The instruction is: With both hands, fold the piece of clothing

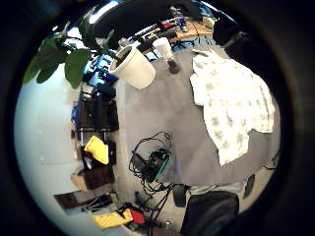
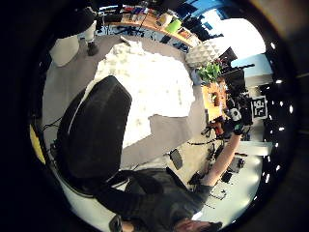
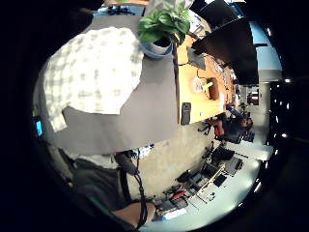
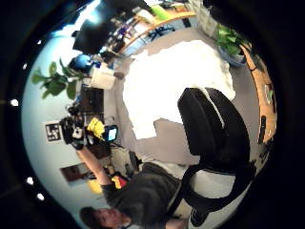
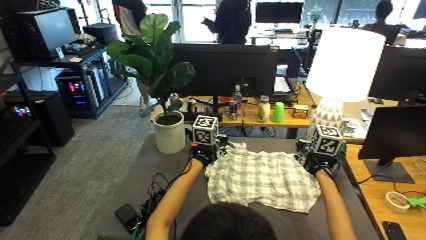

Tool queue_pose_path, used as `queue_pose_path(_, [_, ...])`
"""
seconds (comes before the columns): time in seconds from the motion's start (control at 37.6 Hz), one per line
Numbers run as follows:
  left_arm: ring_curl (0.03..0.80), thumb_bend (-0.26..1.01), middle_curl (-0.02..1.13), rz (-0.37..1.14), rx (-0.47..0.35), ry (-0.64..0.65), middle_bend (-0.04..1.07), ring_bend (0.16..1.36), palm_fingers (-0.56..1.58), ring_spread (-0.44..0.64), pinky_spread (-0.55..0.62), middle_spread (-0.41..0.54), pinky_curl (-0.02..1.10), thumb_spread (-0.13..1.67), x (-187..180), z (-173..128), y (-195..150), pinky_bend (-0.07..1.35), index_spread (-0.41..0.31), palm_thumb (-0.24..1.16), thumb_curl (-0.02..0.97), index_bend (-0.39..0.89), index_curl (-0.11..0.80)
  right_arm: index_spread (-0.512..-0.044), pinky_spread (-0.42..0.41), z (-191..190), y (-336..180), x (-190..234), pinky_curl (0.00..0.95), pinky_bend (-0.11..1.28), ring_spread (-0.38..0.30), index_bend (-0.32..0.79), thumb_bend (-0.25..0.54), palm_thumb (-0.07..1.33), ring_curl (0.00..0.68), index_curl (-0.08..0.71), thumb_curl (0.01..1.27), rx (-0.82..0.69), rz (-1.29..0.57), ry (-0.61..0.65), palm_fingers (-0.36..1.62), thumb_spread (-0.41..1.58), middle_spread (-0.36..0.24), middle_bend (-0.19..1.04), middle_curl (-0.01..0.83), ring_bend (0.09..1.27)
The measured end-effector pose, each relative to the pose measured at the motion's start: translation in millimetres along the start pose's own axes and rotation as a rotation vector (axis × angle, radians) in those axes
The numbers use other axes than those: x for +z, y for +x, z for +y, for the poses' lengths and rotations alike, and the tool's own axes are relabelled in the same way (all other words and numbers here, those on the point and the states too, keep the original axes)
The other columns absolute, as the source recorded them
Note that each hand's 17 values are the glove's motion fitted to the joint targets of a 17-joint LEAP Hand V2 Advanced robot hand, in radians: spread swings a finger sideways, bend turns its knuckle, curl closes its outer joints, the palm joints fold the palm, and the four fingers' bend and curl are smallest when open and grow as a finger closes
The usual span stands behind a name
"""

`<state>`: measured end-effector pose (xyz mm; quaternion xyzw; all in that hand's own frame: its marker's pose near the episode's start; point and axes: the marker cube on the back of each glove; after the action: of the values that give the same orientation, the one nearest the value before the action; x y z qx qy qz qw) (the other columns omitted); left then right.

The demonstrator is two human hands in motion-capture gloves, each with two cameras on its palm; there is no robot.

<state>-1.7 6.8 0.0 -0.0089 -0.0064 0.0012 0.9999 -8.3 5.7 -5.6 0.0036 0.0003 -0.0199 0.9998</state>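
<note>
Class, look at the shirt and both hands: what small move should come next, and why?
Probably lower both hands to pinch the far corners. The shirt lies spread on the grey table, unfolded. The left hand and right hand sit by its far corners, and the palm views show them well above the cloth, holding nothing.

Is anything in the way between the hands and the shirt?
Nothing visible is. The shirt lies spread on the grey table, and the left hand and right hand hover at its two far corners. The white plant pot stands off to the left, clear of the shirt.
</note>
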Motion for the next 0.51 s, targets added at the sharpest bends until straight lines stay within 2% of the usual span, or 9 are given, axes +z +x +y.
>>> queue_pose_path(0.16, [0.251, 0.05, 0.15, 0.021, 0.013, -0.028, 0.14, 0.53, 0.46, 0.03, 0.09, 0.036, 0.24, 1.1, 6, 3, 2, 0.35, -0.113, 0.13, 0.078, 0.23, 0.253, -0.323, 0.186, -3, 0, -2, 0.227, 0.38, 0.063, 0.14, 0.324, 0.48, 0.212, 0.171, 0.13, 0.009, 0.018, -0.018, 0.4, 1.17, -0.023, 0.26, 0.217, 0.42])
queue_pose_path(0.27, [0.262, 0.04, 0.16, 0.028, 0.044, -0.094, 0.14, 0.53, 0.46, 0.04, 0.09, 0.039, 0.25, 1.16, 23, 5, 7, 0.35, -0.116, 0.13, 0.093, 0.23, 0.279, -0.331, 0.193, 1, -2, 0, 0.243, 0.38, 0.06, 0.14, 0.315, 0.49, 0.229, 0.186, 0.14, -0.005, 0.03, -0.034, 0.39, 1.24, -0.022, 0.26, 0.24, 0.43])
queue_pose_path(0.35, [0.271, 0.03, 0.17, 0.024, 0.078, -0.164, 0.13, 0.53, 0.44, 0.04, 0.09, 0.044, 0.27, 1.18, 44, 10, 13, 0.36, -0.114, 0.13, 0.104, 0.2, 0.291, -0.334, 0.195, 4, -1, 2, 0.253, 0.38, 0.06, 0.13, 0.307, 0.49, 0.238, 0.195, 0.15, 0.0, 0.022, -0.025, 0.39, 1.27, -0.022, 0.26, 0.256, 0.43])
queue_pose_path(0.51, [0.293, -0.01, 0.18, -0.018, 0.188, -0.349, 0.14, 0.57, 0.36, 0.05, 0.09, 0.068, 0.3, 1.14, 112, 24, 29, 0.41, -0.086, 0.12, 0.132, 0.12, 0.286, -0.338, 0.199, 8, 4, 13, 0.269, 0.37, 0.059, 0.14, 0.286, 0.5, 0.256, 0.21, 0.16, -0.005, 0.022, -0.058, 0.39, 1.32, -0.021, 0.26, 0.283, 0.43])
